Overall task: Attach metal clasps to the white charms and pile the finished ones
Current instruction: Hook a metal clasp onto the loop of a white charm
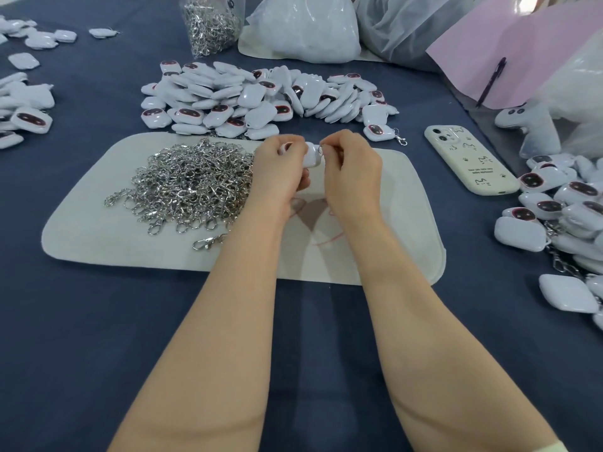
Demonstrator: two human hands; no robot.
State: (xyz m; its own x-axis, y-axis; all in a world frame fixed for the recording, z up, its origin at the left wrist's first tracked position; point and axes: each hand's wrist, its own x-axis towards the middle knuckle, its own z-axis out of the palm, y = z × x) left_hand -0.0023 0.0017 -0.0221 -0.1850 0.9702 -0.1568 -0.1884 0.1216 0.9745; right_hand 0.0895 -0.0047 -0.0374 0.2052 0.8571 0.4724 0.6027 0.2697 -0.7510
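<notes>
Holding the white charm [310,156] between both hands above the cream mat [391,223], you have it just beyond your knuckles, with its long side running roughly up and down. Your left hand [280,171] grips its body with curled fingers [287,144]. Your right hand [354,172] pinches what looks like a small metal ring [321,149] at the upper right corner of the charm. The joint therefore lies toward the right hand, so I judge that hand must do the fine work while the left only steadies. The loose clasps [195,181] lie to the left.
</notes>
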